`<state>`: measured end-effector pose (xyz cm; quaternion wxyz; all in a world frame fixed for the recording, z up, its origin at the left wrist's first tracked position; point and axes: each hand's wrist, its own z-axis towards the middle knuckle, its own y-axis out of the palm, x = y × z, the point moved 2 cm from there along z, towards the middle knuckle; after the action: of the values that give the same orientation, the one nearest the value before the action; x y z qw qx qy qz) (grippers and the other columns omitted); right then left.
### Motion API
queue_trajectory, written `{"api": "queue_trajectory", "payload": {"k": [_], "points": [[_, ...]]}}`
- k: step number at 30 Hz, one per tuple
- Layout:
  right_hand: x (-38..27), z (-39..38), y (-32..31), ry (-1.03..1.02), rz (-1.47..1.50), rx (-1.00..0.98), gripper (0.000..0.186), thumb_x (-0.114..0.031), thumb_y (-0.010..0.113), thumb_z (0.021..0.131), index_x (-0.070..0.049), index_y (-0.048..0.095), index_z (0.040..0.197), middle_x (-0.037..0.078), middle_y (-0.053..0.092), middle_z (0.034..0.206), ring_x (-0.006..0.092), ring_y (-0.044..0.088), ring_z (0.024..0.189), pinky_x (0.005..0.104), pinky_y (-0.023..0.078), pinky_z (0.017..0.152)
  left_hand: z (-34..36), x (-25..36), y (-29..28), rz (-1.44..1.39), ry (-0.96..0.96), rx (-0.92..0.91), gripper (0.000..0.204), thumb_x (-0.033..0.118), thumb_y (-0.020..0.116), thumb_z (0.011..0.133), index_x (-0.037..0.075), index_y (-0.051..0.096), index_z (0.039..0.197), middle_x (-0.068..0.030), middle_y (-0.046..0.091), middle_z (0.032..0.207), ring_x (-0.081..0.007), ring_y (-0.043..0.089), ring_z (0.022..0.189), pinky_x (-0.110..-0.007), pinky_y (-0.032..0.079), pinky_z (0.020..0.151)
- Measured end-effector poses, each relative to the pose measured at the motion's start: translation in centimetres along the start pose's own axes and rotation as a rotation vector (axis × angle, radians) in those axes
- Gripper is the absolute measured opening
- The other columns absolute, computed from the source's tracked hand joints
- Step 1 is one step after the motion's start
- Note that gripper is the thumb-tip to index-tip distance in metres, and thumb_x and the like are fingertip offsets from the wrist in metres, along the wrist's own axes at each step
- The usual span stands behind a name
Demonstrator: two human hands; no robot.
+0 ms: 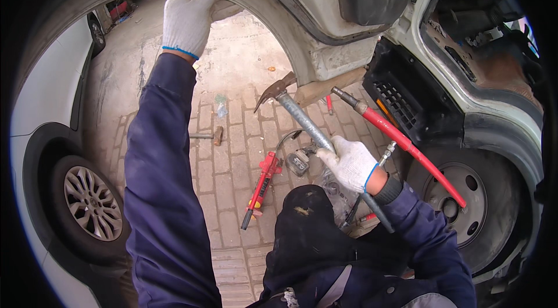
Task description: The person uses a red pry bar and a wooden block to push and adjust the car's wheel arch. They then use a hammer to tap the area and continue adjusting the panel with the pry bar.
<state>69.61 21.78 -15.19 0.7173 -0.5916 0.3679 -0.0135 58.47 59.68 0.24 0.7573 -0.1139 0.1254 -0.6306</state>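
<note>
My left hand (pixel 187 22), in a white glove, grips the curved edge of a pale wheel-arch panel (pixel 258 9) at the top. In my gloved right hand (pixel 349 165) is a metal-shafted hammer (pixel 293 110), held diagonally, its flat, pick-like head by the panel's lower end. A wooden bar (pixel 331 84) lies behind that head. Just right of the hand, a red cylindrical ram (pixel 395 136) with a metal coupler slants across the dark step panel and wheel.
On the paving are a red hand pump (pixel 261 183), a small hammer (pixel 217 136) and a battery-like block (pixel 298 163). A parked car (pixel 55 93) stands left; the vehicle's wheel (pixel 465 212) is at right. My knee is below.
</note>
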Motion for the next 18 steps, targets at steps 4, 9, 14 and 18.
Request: {"api": "queue_trajectory", "payload": {"k": [4, 9, 14, 18], "points": [[-2.1, -1.8, 0.7, -0.252, -0.038, -0.466, 0.048, -0.046, 0.065, 0.108, 0.002, 0.066, 0.111, 0.031, 0.071, 0.080, 0.0522, 0.073, 0.084, 0.0586, 0.058, 0.075, -0.5, -1.2, 0.8, 0.067, -0.024, 0.006, 0.035, 0.006, 0.072, 0.104, 0.019, 0.079, 0.135, -0.0111, 0.064, 0.076, -0.0233, 0.067, 0.068, -0.036, 0.051, 0.061], [0.8, 1.6, -4.5, 0.119, 0.135, 0.056, 0.052, -0.048, 0.067, 0.107, 0.004, 0.069, 0.103, 0.027, 0.071, 0.077, 0.0425, 0.077, 0.075, 0.0495, 0.060, 0.070, -1.2, -2.5, 1.4, -0.079, -0.033, 0.063, 0.040, 0.005, 0.077, 0.098, 0.019, 0.079, 0.136, -0.0146, 0.066, 0.081, -0.0245, 0.066, 0.068, -0.037, 0.052, 0.062], [0.6, -0.3, -0.7, -0.045, -0.019, -0.211, 0.049, -0.047, 0.060, 0.111, 0.001, 0.064, 0.110, 0.033, 0.072, 0.089, 0.0555, 0.072, 0.089, 0.0599, 0.057, 0.081, -0.8, -4.1, 2.2, -0.273, -0.156, 0.039, 0.050, 0.003, 0.079, 0.091, 0.018, 0.076, 0.139, -0.0182, 0.061, 0.078, -0.0330, 0.062, 0.067, -0.042, 0.050, 0.064], [1.2, -1.0, -1.0, -0.253, -0.041, -0.348, 0.052, -0.050, 0.061, 0.110, 0.002, 0.065, 0.111, 0.032, 0.072, 0.088, 0.0547, 0.072, 0.088, 0.0594, 0.057, 0.081, -0.6, -2.9, 0.8, 0.177, 0.148, 0.067, 0.055, 0.005, 0.080, 0.090, 0.017, 0.073, 0.143, -0.0191, 0.060, 0.078, -0.0367, 0.061, 0.069, -0.045, 0.050, 0.065]]}}
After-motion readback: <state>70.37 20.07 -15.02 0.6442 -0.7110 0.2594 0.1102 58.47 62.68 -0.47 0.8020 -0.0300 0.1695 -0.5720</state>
